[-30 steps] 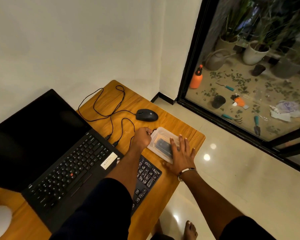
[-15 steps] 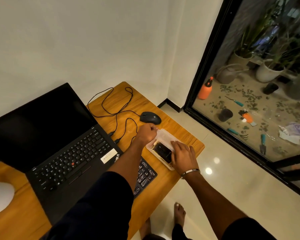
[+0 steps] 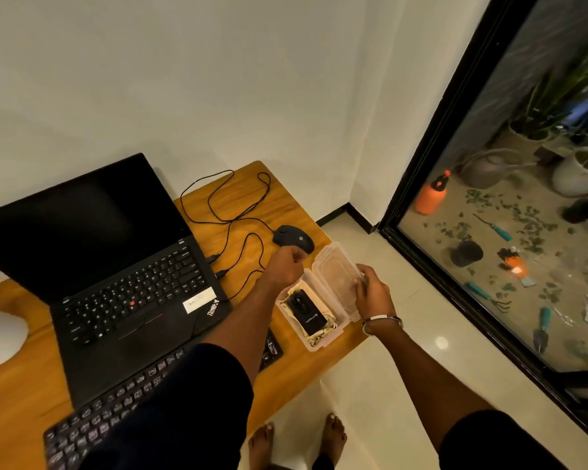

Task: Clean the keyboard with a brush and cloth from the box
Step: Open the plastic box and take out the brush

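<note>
Your right hand (image 3: 370, 293) grips the clear plastic lid (image 3: 336, 273), lifted just right of the clear plastic box (image 3: 314, 340). Your left hand (image 3: 286, 266), fingers curled, steadies that box's far corner. Inside lie the light, stiff black brush (image 3: 307, 311) and soft beige cloth (image 3: 319, 334); pinch the brush's sides.

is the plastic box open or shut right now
Open. The clear lid is swung up and back, gripped by the right hand; a black item on cloth shows inside the plastic box. The left hand steadies its far end.
</note>
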